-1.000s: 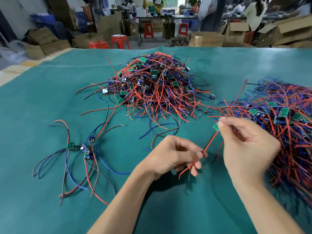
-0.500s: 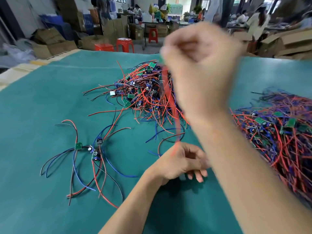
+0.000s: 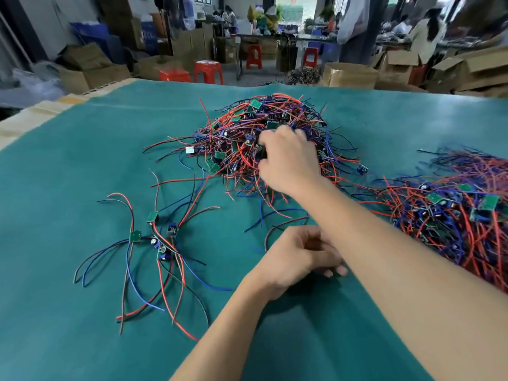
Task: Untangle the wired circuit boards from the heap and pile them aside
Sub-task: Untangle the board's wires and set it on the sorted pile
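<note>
Right hand [image 3: 287, 158]: extended to 12 o'clock, resting on the central pile of wired boards [image 3: 264, 144]; fingers curled down among the wires, whether they grasp anything cannot be told.
Left hand [image 3: 297, 257]: at 6 o'clock on the green mat [image 3: 68, 160], beneath the right forearm; fingers loosely curled, contents cannot be told.
Tangled heap [image 3: 461, 213]: at 3 o'clock, red and blue wires, green boards.
Loose boards [image 3: 154, 243]: at 9 o'clock, wires splayed flat.
</note>
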